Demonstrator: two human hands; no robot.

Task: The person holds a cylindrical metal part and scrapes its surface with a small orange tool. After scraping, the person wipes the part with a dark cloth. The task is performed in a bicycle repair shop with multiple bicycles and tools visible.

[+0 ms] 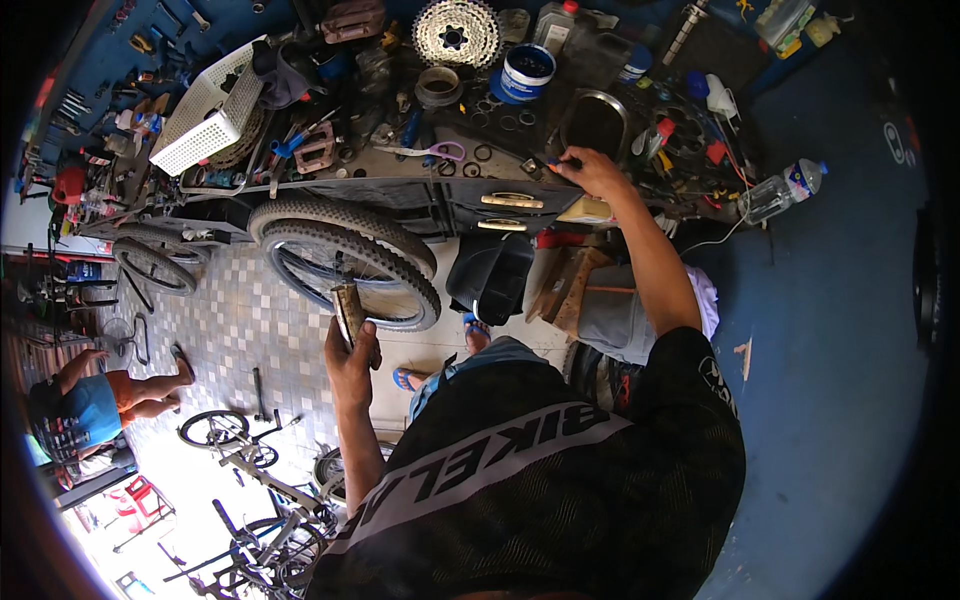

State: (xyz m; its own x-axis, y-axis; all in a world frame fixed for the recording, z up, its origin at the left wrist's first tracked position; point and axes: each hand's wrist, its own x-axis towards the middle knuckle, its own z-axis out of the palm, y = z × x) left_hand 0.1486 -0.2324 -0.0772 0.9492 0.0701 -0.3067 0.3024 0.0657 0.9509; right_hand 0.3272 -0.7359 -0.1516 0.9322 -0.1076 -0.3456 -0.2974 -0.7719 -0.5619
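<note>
My left hand point(352, 362) is closed around a worn, brownish-silver cylinder point(347, 308), held upright in front of the bicycle wheels. I cannot make out exactly what kind of part it is. My right hand point(596, 174) reaches over the front edge of the cluttered workbench point(400, 160). Its fingers are pinched together around a small dark thing with a bit of blue and orange, too small to name. Just beyond that hand lies a dark rectangular metal tray point(622, 110). Purple-handled scissors point(447, 151) and several black rings lie to its left.
A silver cassette point(457, 34), a blue tub point(527, 72) and a white basket point(205, 115) crowd the bench. A plastic bottle point(787, 192) is at its right end. Bicycle wheels point(345, 260) and a black bin point(492, 270) stand below. Another person point(90, 408) is far left.
</note>
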